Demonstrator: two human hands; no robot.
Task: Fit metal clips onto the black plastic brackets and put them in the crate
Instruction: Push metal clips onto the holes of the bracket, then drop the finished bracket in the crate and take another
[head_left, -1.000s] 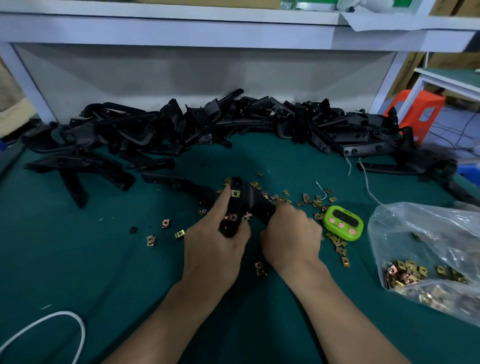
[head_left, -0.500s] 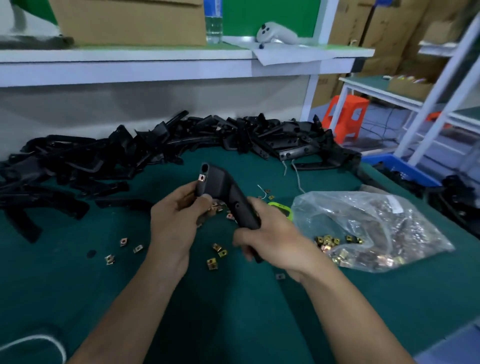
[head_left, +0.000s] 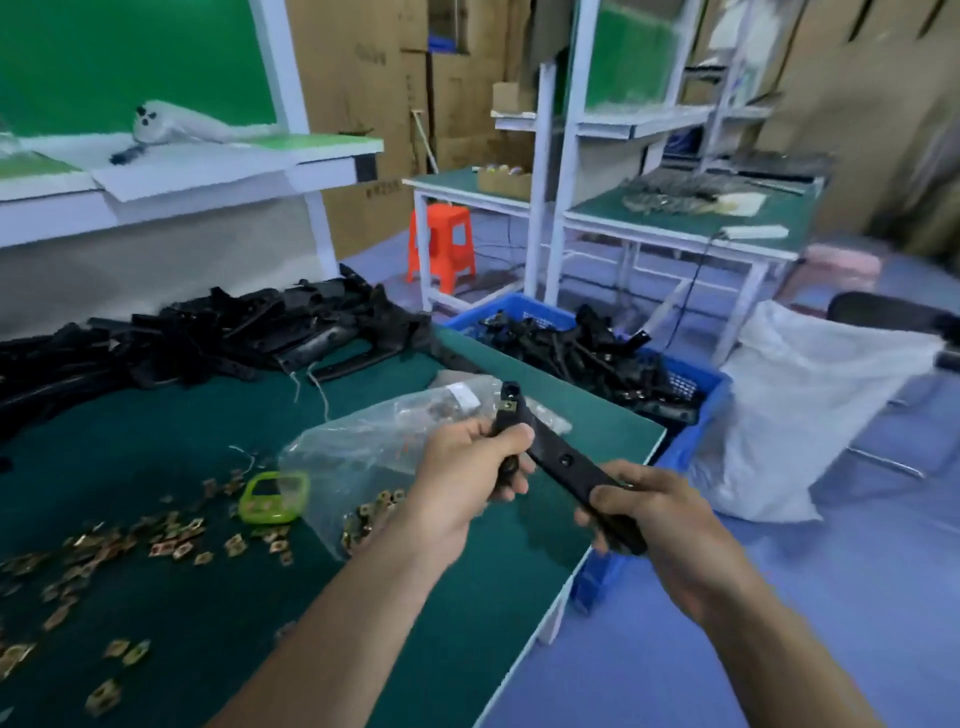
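I hold one long black plastic bracket (head_left: 560, 457) in the air over the table's right edge. A metal clip (head_left: 506, 406) sits on its upper end. My left hand (head_left: 467, 475) grips the bracket near that end, and my right hand (head_left: 647, 512) grips its lower end. Beyond the table edge stands a blue crate (head_left: 691, 382) with several black brackets inside. A pile of black brackets (head_left: 218, 338) lies along the back of the green table (head_left: 467, 597). Loose metal clips (head_left: 156, 540) are scattered at the left.
A clear plastic bag of clips (head_left: 363, 457) lies under my left hand, with a green timer (head_left: 272, 496) beside it. A white sack (head_left: 800, 410) stands right of the crate. An orange stool (head_left: 441, 244) and white workbenches (head_left: 675, 223) stand behind.
My view has swung right, bringing the blue crate into sight. Both hands lifted the bracket off the table and carried it rightward, over the table edge toward the crate.
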